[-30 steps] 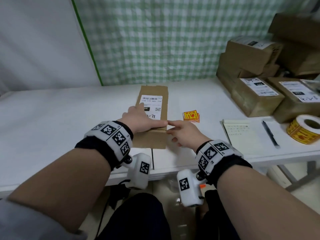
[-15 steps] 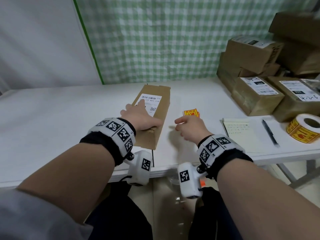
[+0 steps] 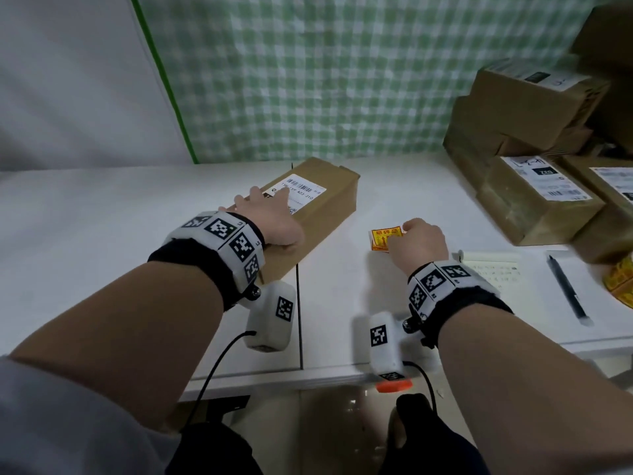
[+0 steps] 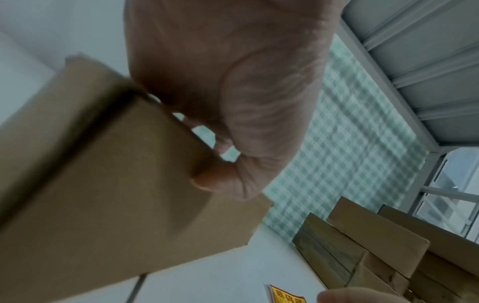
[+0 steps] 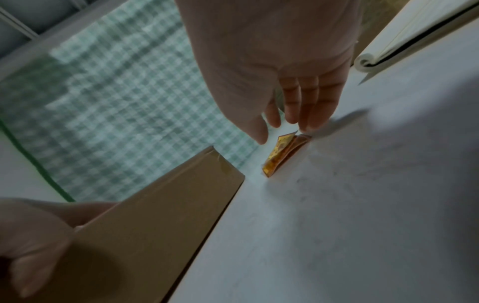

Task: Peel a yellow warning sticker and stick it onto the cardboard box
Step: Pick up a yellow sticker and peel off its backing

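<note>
Left hand [image 3: 270, 219] spread flat on cardboard box [image 3: 318, 214], thumb hooked over its side, right hand [image 3: 419, 243] fingertips touching yellow warning stickers [image 3: 383, 238] just beside.

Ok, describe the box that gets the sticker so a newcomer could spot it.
On the white table, it is the long cardboard box lying alone near the middle, under the left hand. The other boxes are stacked at the right edge.
</note>
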Available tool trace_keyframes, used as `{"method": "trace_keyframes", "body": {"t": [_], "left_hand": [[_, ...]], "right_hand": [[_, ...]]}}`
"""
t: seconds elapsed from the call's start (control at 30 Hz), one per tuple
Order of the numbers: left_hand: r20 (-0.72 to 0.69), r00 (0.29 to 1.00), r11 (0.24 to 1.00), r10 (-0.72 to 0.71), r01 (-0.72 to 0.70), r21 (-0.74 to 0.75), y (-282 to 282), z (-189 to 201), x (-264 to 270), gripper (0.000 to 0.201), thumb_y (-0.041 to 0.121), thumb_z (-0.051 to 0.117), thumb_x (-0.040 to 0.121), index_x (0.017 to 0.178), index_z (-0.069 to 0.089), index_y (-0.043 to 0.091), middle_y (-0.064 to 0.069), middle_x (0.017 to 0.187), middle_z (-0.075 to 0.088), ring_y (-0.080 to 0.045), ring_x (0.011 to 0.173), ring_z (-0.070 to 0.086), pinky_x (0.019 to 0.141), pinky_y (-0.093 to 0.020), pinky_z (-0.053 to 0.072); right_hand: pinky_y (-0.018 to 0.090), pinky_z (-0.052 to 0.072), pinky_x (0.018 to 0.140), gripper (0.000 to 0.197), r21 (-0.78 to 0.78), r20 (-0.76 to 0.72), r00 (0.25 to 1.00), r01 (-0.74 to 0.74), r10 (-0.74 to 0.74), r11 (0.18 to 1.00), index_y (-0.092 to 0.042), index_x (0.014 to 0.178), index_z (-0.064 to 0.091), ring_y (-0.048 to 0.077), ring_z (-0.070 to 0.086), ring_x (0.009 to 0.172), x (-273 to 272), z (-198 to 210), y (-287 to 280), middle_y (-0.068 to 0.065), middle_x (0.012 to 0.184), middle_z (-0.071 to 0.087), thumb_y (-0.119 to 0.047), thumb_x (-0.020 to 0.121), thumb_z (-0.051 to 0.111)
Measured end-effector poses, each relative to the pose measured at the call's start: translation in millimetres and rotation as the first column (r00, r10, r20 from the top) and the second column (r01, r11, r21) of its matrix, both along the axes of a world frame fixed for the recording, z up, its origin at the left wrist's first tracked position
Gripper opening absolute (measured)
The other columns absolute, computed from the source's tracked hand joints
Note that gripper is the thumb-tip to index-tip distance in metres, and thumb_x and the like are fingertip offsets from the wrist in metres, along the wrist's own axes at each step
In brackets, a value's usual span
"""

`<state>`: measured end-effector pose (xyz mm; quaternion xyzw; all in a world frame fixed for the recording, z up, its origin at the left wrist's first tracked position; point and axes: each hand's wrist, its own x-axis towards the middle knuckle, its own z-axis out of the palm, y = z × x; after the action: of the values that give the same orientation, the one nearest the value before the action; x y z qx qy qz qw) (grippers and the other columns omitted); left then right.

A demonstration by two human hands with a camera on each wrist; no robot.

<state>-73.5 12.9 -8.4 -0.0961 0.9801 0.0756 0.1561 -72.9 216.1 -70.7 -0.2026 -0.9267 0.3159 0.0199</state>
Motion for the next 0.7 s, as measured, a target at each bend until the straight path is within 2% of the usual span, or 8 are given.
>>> {"method": "trace_keyframes", "body": {"t": [0.1, 0.17, 0.27, 0.33, 0.4, 0.5, 0.57, 0.7], "left_hand": [[0.004, 0.999, 0.999, 0.038, -0.038, -0.018, 6.5, -4.7, -9.2, 0.101, 0.031, 0.065, 0.057, 0.143, 0.011, 0.032, -0.016, 0.150, 0.015, -0.039, 0.138, 0.016, 0.104, -0.064, 0.021], [-0.009, 0.998, 0.998, 0.066, -0.066, -0.016, 9.5, -8.2, -13.9, 0.104, 0.039, 0.068, 0.057, 0.143, 0.010, 0.031, -0.019, 0.149, 0.015, -0.040, 0.138, 0.016, 0.103, -0.067, 0.019], [-0.029, 0.996, 0.996, 0.086, -0.086, -0.019, 10.5, -12.2, -17.9, 0.104, 0.043, 0.069, 0.060, 0.144, 0.010, 0.030, -0.018, 0.147, 0.019, -0.039, 0.137, 0.016, 0.104, -0.068, 0.014], [-0.033, 0.996, 0.996, 0.086, -0.087, -0.020, 9.8, -13.5, -19.2, 0.102, 0.043, 0.069, 0.060, 0.144, 0.011, 0.030, -0.017, 0.145, 0.022, -0.038, 0.137, 0.018, 0.105, -0.068, 0.014], [-0.035, 0.996, 0.996, 0.087, -0.087, -0.018, 9.1, -14.3, -20.0, 0.102, 0.041, 0.070, 0.059, 0.143, 0.012, 0.030, -0.016, 0.143, 0.023, -0.037, 0.136, 0.019, 0.105, -0.068, 0.013], [-0.031, 0.996, 0.997, 0.078, -0.079, -0.025, 9.3, -14.0, -18.1, 0.106, 0.041, 0.071, 0.059, 0.145, 0.009, 0.031, -0.016, 0.145, 0.022, -0.036, 0.137, 0.018, 0.105, -0.068, 0.013], [-0.031, 0.998, 0.998, 0.058, -0.059, -0.038, 9.2, -12.8, -14.9, 0.105, 0.041, 0.072, 0.059, 0.144, 0.010, 0.030, -0.015, 0.145, 0.022, -0.035, 0.138, 0.018, 0.105, -0.067, 0.014], [-0.025, 1.000, 0.998, 0.001, -0.003, -0.066, 4.0, -8.7, -3.9, 0.103, 0.040, 0.073, 0.059, 0.143, 0.014, 0.029, -0.013, 0.142, 0.027, -0.034, 0.136, 0.022, 0.105, -0.065, 0.019]], "right_hand": [[0.030, 0.035, 0.068, 0.037, 0.025, 0.077, 0.997, 0.015, -0.016, 1.000, -0.005, 0.118, 0.052, 0.029, 0.046, 0.082, -15.5, -5.4, -2.7, 0.017, 0.123, 0.047, -0.017, 0.083, 0.051], [0.029, 0.035, 0.062, 0.031, 0.053, 0.104, 0.994, 0.009, -0.015, 0.999, -0.004, 0.109, 0.056, 0.029, 0.046, 0.078, -24.4, -10.0, -2.7, 0.017, 0.118, 0.052, -0.017, 0.080, 0.053], [0.025, 0.025, 0.048, 0.021, 0.117, 0.118, 0.993, -0.030, 0.016, 0.993, -0.006, 0.097, 0.059, 0.027, 0.047, 0.075, -31.1, -18.1, -1.9, 0.017, 0.110, 0.060, -0.013, 0.078, 0.054], [0.024, 0.023, 0.046, 0.011, 0.143, 0.104, 0.994, -0.035, 0.020, 0.989, -0.009, 0.087, 0.056, 0.026, 0.047, 0.073, -32.2, -21.3, -1.7, 0.016, 0.105, 0.063, -0.009, 0.077, 0.053], [0.024, 0.029, 0.050, 0.009, 0.152, 0.082, 0.996, -0.043, 0.031, 0.987, -0.010, 0.084, 0.055, 0.026, 0.048, 0.074, -30.8, -20.9, -2.2, 0.016, 0.103, 0.062, -0.007, 0.077, 0.050], [0.027, 0.037, 0.066, 0.021, 0.149, 0.056, 0.997, -0.056, 0.048, 0.987, -0.009, 0.092, 0.064, 0.028, 0.054, 0.084, -28.2, -17.2, -2.8, 0.014, 0.106, 0.063, -0.007, 0.079, 0.048], [0.027, 0.037, 0.067, 0.022, 0.126, 0.021, 0.998, -0.054, 0.051, 0.991, -0.010, 0.094, 0.066, 0.029, 0.058, 0.092, -22.9, -9.5, -2.0, 0.013, 0.106, 0.065, -0.009, 0.082, 0.048], [0.026, 0.035, 0.070, 0.023, -0.009, -0.082, 0.996, -0.029, 0.028, 1.000, -0.009, 0.103, 0.065, 0.025, 0.054, 0.089, -5.8, 10.6, -0.5, 0.011, 0.106, 0.066, -0.014, 0.087, 0.050]]}}
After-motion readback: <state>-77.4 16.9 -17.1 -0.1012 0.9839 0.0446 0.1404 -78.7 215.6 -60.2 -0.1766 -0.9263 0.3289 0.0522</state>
